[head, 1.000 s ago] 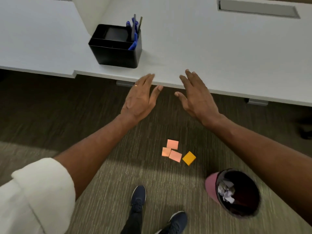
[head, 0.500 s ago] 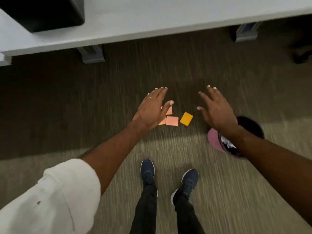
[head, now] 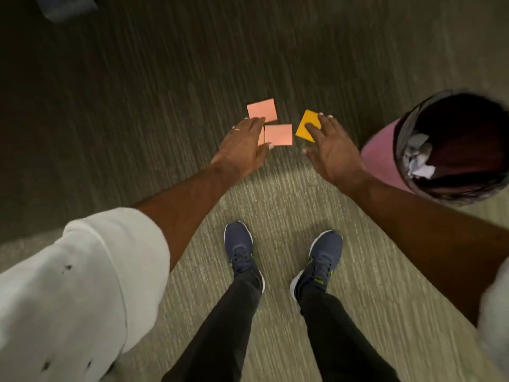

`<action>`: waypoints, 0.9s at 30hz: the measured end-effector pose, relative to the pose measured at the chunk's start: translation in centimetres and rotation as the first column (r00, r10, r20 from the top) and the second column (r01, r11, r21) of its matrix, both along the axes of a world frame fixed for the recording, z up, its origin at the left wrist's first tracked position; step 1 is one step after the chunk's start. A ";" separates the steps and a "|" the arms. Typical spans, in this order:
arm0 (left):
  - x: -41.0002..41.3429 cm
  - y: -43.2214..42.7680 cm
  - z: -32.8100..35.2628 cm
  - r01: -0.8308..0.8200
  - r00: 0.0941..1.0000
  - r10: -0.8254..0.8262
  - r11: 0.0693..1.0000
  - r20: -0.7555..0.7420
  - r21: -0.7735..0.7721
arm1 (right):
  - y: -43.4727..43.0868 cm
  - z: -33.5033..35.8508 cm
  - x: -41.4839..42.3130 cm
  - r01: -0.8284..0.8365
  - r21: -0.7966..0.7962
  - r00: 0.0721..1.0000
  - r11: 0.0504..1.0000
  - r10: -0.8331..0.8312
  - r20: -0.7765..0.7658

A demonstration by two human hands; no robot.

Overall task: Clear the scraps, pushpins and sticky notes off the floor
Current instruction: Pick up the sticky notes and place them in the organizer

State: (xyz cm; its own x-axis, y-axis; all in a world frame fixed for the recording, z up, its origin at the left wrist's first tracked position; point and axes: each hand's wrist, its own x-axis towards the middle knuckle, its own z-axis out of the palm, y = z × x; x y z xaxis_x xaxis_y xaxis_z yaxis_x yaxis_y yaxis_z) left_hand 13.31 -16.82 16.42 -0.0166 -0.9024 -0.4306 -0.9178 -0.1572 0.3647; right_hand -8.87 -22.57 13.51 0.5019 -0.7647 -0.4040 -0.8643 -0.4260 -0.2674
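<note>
Two pink sticky notes lie on the carpet, the far one (head: 262, 109) and the near one (head: 278, 134), with an orange sticky note (head: 304, 127) to their right. A third pink note is mostly hidden under my left hand (head: 243, 146), which hovers open at the pink notes' left edge. My right hand (head: 332, 146) is open too, its fingertips over the orange note. Neither hand holds anything.
A pink waste bin (head: 380, 158) with a dark liner and crumpled paper inside stands right of my right hand. My two blue shoes (head: 242, 252) stand on the lighter carpet below the notes. A desk foot (head: 66, 6) shows at the top left.
My view has tilted down from the desk to the floor. Both hands have dropped toward the sticky notes and now reach them.
</note>
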 end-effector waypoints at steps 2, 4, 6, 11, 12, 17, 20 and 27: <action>-0.1 -0.1 -3.2 0.000 1.000 0.000 0.999 0.005 0.034 | 0.0 -3.6 0.6 0.002 0.022 1.000 1.000 -0.001 -0.011; 0.1 -0.4 -6.5 -0.007 1.000 0.006 0.997 0.007 0.079 | -0.3 -6.8 1.2 0.008 0.035 1.000 0.999 -0.007 -0.013; 0.6 -0.9 -9.8 -0.041 0.999 0.041 0.990 0.003 0.136 | -0.9 -9.8 2.2 -0.001 0.039 1.000 0.999 0.001 -0.011; 1.9 -3.6 -17.7 -0.119 0.993 0.122 0.976 -0.006 0.180 | -3.0 -17.2 4.7 0.011 0.062 1.000 0.998 -0.010 -0.028; 2.2 -4.4 -18.7 -0.125 0.992 0.125 0.980 0.008 0.156 | -3.1 -19.0 5.2 -0.007 0.056 1.000 0.998 0.008 -0.023; 3.2 -6.2 -25.7 -0.102 0.995 0.100 0.989 0.020 0.108 | -3.5 -25.1 7.7 0.033 0.100 0.999 0.994 -0.034 0.009; 3.0 -6.3 -28.2 -0.101 0.994 0.103 0.993 -0.032 0.069 | -3.4 -27.6 8.5 0.052 0.040 0.999 0.998 -0.052 0.005; 3.5 -5.9 -29.3 -0.232 0.971 0.233 0.972 -0.047 0.026 | -4.6 -27.1 9.1 0.049 -0.067 0.996 0.997 -0.054 -0.070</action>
